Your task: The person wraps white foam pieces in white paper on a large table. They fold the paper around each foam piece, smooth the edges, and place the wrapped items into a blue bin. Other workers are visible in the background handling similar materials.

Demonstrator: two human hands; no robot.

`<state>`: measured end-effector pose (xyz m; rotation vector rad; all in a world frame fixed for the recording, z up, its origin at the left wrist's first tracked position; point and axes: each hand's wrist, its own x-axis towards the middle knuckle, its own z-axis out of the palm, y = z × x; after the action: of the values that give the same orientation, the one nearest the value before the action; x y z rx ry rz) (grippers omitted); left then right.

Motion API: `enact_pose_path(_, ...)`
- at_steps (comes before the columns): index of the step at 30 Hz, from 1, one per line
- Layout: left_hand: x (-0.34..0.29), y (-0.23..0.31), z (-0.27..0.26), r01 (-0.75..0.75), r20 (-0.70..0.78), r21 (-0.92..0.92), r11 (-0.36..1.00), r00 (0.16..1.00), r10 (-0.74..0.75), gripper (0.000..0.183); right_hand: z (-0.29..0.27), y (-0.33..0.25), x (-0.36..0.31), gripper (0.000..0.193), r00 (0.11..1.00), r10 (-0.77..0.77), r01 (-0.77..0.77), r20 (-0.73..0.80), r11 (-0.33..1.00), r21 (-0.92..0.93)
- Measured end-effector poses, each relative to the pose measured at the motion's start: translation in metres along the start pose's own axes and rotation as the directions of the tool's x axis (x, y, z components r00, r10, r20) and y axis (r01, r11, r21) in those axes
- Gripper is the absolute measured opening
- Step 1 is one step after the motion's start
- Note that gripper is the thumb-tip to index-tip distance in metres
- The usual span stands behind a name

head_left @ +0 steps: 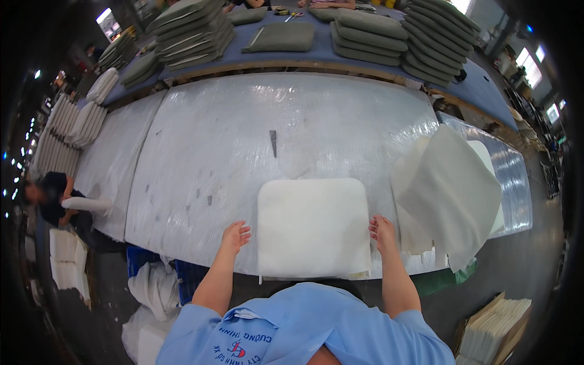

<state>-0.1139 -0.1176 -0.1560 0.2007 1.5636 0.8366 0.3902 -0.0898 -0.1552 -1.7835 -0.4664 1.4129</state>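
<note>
A white foam seat pad (312, 228) with rounded corners lies flat in front of me at the table's near edge. Just off its left side is my left hand (236, 235), with loosely curled fingers apart and nothing in them. My right hand (381, 231) is close by the pad's right edge, also empty with its fingers parted. Farther right, a thin pale grey sheet (453, 188) is draped over white pieces (486, 159) and hangs past the near edge of the table.
The plastic-wrapped table (207, 134) bears a dark sliver (273, 144). Green cushions (371, 38) are stacked on the blue table beyond. At left, a co-worker (58, 198) holds a white pad. White sheets stand in a box (496, 328) at lower right.
</note>
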Motion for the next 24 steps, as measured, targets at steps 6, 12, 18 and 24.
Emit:
enact_pose_path(6, 0.008, 0.012, 0.021, 0.086, -0.067, 0.131, 0.988, 0.995, -0.077, 0.049, 0.014, 0.016, 0.085, 0.043, 0.962, -0.018, -0.056, -0.274, 0.964, -0.26)
enact_pose_path(12, 0.018, 0.025, 0.053, 0.19, -0.044, 0.244, 0.951, 0.982, -0.185, 0.047, -0.003, 0.031, 0.125, 0.049, 0.957, 0.014, -0.117, -0.29, 0.933, -0.341)
enact_pose_path(18, 0.027, 0.014, 0.078, 0.201, -0.048, 0.208, 0.957, 0.98, -0.195, 0.034, 0.008, 0.03, 0.121, 0.054, 0.949, 0.303, -0.314, -0.084, 0.915, -0.255)
enact_pose_path(24, 0.023, 0.015, 0.099, 0.172, -0.149, -0.032, 0.985, 0.973, -0.175, 0.033, 0.01, 0.054, 0.128, 0.07, 0.947, 0.32, -0.322, -0.031, 0.945, -0.059)
